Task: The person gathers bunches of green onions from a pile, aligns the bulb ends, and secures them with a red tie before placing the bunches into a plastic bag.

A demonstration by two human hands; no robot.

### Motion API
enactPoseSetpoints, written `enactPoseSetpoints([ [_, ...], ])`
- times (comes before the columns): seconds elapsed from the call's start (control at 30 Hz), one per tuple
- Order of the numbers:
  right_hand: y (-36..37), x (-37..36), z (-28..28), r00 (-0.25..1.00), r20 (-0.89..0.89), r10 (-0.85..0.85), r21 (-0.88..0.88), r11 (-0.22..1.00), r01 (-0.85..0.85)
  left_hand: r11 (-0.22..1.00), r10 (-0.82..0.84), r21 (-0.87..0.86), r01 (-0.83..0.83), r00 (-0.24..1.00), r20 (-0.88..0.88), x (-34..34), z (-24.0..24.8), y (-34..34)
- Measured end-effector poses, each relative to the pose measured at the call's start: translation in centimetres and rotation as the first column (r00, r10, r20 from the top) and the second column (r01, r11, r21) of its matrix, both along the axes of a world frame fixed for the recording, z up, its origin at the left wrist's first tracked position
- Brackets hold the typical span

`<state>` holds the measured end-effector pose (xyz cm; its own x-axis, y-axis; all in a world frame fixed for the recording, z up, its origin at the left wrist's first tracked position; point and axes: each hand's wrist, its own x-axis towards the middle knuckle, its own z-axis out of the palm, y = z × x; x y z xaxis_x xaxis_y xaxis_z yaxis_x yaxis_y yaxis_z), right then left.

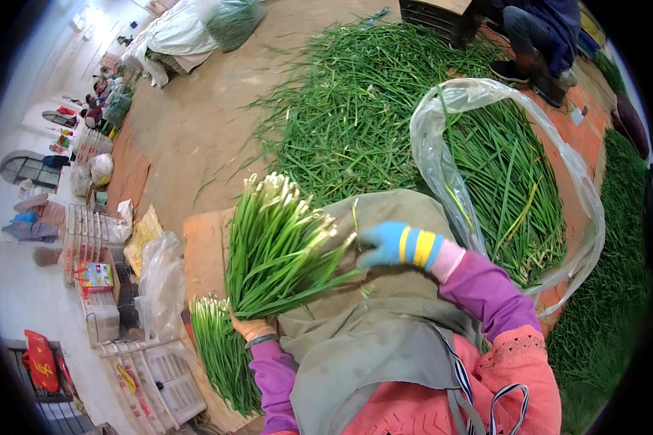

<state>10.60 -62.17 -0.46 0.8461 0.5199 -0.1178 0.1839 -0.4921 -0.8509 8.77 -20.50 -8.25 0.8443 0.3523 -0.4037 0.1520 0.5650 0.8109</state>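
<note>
My left hand [252,326], in an orange glove, is closed round the lower leafy part of a big bunch of green chives [276,250]. The pale root ends of the bunch point up and away from me. My right hand [388,244], in a blue glove with yellow bands, is beside the bunch's right edge, over my grey apron [392,210]. Motion smears its fingers, so whether they pinch a stalk is unclear. A thin loose stalk stands just above it. A second bundle of chives [225,355] lies left of my lap, next to my left hand.
Loose chives [348,116] are heaped on the floor ahead. A clear plastic bag [591,210] holding more chives stands at my right. A person's leg [522,32] and a dark crate [435,18] are beyond. White plastic crates [170,380] and bags line the left.
</note>
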Motion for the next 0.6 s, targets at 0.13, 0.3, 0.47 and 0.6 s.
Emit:
enactPoseSetpoints([
  [0.13, -2.5, 1.7, -3.6, 0.973, 0.053, -0.225, 0.17, 0.962, 0.213, 1.0, -0.024, -0.018, 0.023, 0.997, -0.074, 0.5, 4.2, -3.3],
  [0.3, 1.7, 2.6, 3.4, 0.86, 0.114, -0.497, 0.603, 0.723, 0.338, 0.985, -0.09, -0.151, 0.083, 0.995, -0.044, 0.2, 5.1, -3.3],
  [0.47, 5.7, -2.9, 4.3, 0.908, 0.41, 0.081, -0.082, 0.995, -0.051, 0.908, -0.185, -0.323, 0.266, 0.947, 0.262, 0.8, 1.8, 0.0],
  [0.6, 4.0, -6.3, 0.8, 0.981, 0.172, 0.092, -0.022, 0.996, -0.089, 0.984, -0.12, -0.124, 0.131, 0.989, 0.092, 0.2, 0.6, 1.3],
])
